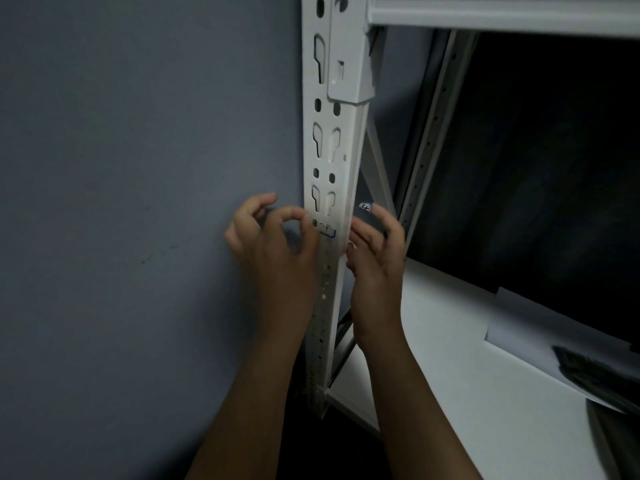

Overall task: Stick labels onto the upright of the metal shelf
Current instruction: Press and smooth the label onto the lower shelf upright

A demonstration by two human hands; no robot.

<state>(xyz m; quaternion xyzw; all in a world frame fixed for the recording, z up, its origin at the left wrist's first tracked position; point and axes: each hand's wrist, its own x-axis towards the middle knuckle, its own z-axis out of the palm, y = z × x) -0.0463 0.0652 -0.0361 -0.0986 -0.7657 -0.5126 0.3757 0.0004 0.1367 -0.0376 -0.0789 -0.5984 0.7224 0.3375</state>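
The white metal upright, punched with keyhole slots, runs down the middle of the view. A small white label with a blue line sits on its front face. My left hand is curled at the upright's left edge, thumb and forefinger tips meeting at the label's left end. My right hand rests against the upright's right side with loosely bent fingers. A second small round label with a handwritten mark sticks to one raised fingertip of that hand.
A grey wall fills the left. To the right, a white shelf board carries a sheet of paper and a dark object. A white beam crosses above, with a dark space beneath it.
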